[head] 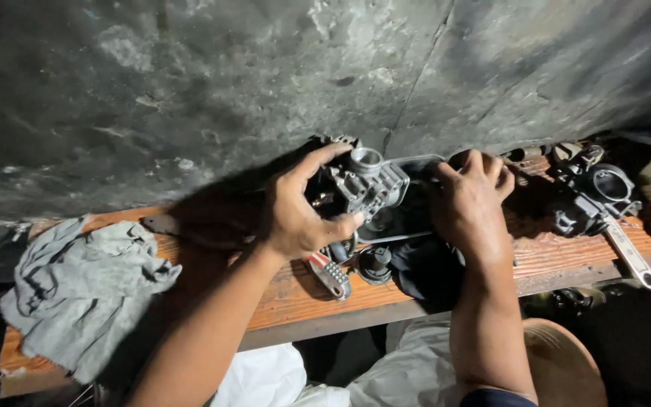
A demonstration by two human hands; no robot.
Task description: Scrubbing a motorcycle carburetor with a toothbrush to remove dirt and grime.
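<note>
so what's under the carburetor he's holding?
Under the carburetor, on the wooden bench: a red-handled tool, a dark round part and black cloth. The left hand and right hand cover the rest.

Silver-grey metal carburettor (365,183), orange-brown wooden bench (295,298), pale grey rag (84,290), red-handled tool (328,273)

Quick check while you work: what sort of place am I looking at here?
Most likely a small mechanic's repair bench. The left hand holds a metal carburettor-like part over a worn wooden bench, with a wrench and a grey rag lying on it.
</note>
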